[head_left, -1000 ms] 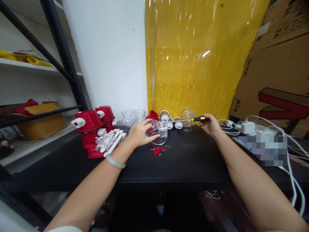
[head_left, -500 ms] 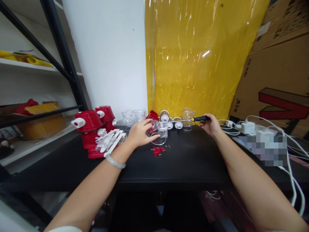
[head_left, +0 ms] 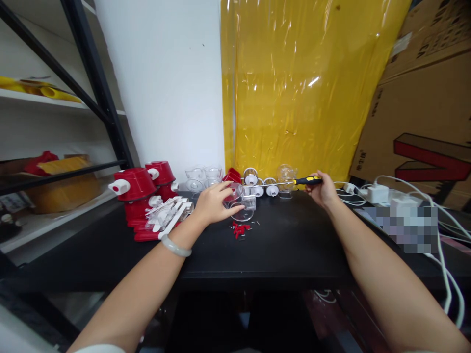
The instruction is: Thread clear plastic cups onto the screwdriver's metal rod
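My left hand (head_left: 217, 203) is closed around a clear plastic part (head_left: 248, 202) with a round rim, steadying it on the black table (head_left: 279, 245). A screwdriver (head_left: 308, 181) with a black and yellow handle is in my right hand (head_left: 324, 191), its long shaft lying level and pointing left. The tip reaches the upper part of the clear piece; whether a screw sits there is too small to tell. Just in front lie small red pieces (head_left: 240, 229) and several little screws (head_left: 257, 223).
Stacked red housings (head_left: 135, 185) with white knobs stand on the left, beside a pile of white and clear strips (head_left: 167, 214). Clear cups (head_left: 213, 172) and white-ended cylinders (head_left: 271, 187) line the back. White cables and chargers (head_left: 378, 194) lie at the right, near a cardboard box (head_left: 423, 108).
The screwdriver handle has turned in my right hand, showing more of its yellow patches, and the right fingers have shifted slightly. My left hand and the clear part stay in place.
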Action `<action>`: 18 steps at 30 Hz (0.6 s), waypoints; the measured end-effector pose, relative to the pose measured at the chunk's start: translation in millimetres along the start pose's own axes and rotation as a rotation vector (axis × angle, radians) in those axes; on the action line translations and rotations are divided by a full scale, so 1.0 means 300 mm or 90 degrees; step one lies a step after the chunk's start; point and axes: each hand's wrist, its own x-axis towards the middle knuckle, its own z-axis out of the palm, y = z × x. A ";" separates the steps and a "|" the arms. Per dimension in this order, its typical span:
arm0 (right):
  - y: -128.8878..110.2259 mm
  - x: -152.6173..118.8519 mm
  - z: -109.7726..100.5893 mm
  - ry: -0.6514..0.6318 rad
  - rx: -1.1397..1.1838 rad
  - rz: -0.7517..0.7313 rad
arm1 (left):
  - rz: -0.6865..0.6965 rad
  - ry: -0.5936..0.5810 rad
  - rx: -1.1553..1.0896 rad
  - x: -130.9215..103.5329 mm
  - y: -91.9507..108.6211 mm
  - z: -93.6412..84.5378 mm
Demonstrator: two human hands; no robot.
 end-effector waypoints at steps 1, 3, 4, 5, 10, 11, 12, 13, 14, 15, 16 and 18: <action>0.005 0.003 -0.002 -0.001 -0.020 0.002 | 0.001 0.000 0.002 0.000 0.000 0.000; 0.015 0.011 -0.004 -0.004 -0.061 0.001 | 0.002 0.000 0.006 0.001 -0.001 0.000; 0.020 0.013 -0.005 -0.003 -0.075 -0.002 | 0.002 0.000 0.008 0.001 -0.002 0.000; 0.022 0.015 -0.004 0.003 -0.081 -0.006 | 0.001 0.000 0.009 0.001 -0.003 0.000; 0.007 0.005 0.005 0.047 0.012 0.009 | 0.002 0.003 0.011 0.000 -0.001 0.001; 0.002 0.002 0.006 0.046 0.030 0.014 | 0.002 0.004 0.011 0.000 0.000 0.001; -0.001 0.001 0.006 0.043 0.039 0.019 | 0.003 0.003 0.010 0.000 0.001 0.001; -0.003 0.001 0.005 0.041 0.038 0.021 | 0.004 0.003 0.009 -0.001 0.002 0.001; -0.003 0.002 0.005 0.042 0.029 0.022 | 0.004 0.002 0.009 -0.001 0.002 0.001; 0.000 0.005 0.003 0.044 0.012 0.022 | 0.005 0.002 0.008 -0.001 0.002 0.001; 0.004 0.009 0.002 0.046 -0.009 0.021 | 0.005 0.001 0.008 -0.001 0.002 0.001; 0.016 0.017 -0.001 0.048 -0.060 0.014 | 0.005 0.001 0.008 0.000 0.000 0.001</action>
